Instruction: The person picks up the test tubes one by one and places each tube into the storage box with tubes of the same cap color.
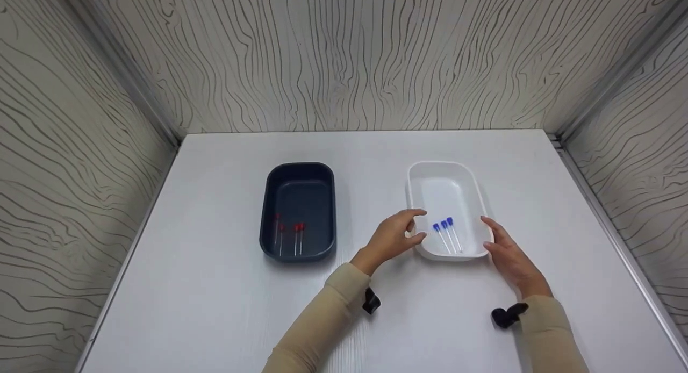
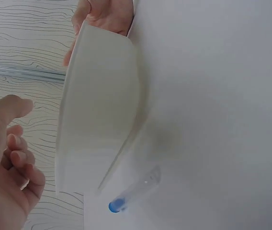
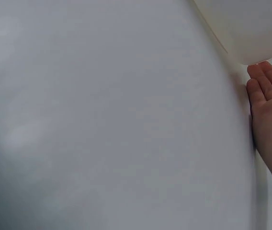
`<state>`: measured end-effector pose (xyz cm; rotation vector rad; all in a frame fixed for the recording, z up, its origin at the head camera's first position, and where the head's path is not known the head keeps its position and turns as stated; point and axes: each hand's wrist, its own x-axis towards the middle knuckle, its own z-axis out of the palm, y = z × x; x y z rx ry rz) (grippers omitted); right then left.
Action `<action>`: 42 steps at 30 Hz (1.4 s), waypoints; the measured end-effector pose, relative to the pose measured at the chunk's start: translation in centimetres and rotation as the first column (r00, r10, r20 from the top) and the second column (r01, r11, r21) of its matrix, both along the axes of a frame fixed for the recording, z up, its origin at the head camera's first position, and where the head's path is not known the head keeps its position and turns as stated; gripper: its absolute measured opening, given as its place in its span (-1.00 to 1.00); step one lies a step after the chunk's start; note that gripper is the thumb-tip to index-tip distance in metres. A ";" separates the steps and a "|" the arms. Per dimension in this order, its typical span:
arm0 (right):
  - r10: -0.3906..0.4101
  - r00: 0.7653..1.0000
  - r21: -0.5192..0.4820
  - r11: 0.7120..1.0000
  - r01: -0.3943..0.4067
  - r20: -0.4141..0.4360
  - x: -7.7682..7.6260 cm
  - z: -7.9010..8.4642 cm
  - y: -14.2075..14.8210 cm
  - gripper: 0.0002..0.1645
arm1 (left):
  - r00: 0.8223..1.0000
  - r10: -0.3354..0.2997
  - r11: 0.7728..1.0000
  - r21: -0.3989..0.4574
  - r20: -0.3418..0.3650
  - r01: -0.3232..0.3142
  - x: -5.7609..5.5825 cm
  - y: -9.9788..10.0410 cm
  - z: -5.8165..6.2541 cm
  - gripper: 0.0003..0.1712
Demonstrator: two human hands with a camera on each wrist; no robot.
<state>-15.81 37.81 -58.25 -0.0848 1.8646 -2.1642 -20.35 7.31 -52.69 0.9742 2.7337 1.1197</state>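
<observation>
A white tray (image 1: 446,179) contains three clear tubes with blue caps (image 1: 444,224). My left hand (image 1: 395,233) is over the tray's left rim, thumb and forefinger apart, the other fingers curled loosely with nothing in them. In the left wrist view this hand (image 2: 11,153) is beside the tray wall (image 2: 97,110). Another blue-capped tube (image 2: 136,190) shows there against the white surface, and in the head view it is hidden. My right hand (image 1: 513,257) holds the tray at its right rim, forefinger and thumb tips over the edge. In the right wrist view, straight fingers (image 3: 265,81) reach the tray's underside.
A dark blue tray (image 1: 298,255) stands to the left, with several red-capped clear tubes (image 1: 297,229) inside near its front end. Both trays are on a white table (image 1: 204,287). Wood-patterned panels (image 1: 344,61) rise behind the table and at both sides.
</observation>
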 end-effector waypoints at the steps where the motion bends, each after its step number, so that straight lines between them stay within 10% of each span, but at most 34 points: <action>1: -0.002 1.000 0.002 1.000 0.002 0.003 0.0 0.0 0.0 -0.20 | 1.000 0.007 1.000 0.005 0.012 -0.007 0.0 -0.2 -0.1 -0.45; 25: -0.004 1.000 0.006 1.000 0.004 0.010 0.2 0.2 -0.2 -0.20 | 0.948 0.091 0.996 -0.032 0.304 -0.085 -0.1 -3.9 -3.9 -0.23; 42: -0.022 1.000 0.004 1.000 0.022 0.009 0.3 0.3 -0.3 -0.18 | 0.912 0.109 0.993 -0.076 0.396 -0.086 -0.7 -4.7 -4.2 0.10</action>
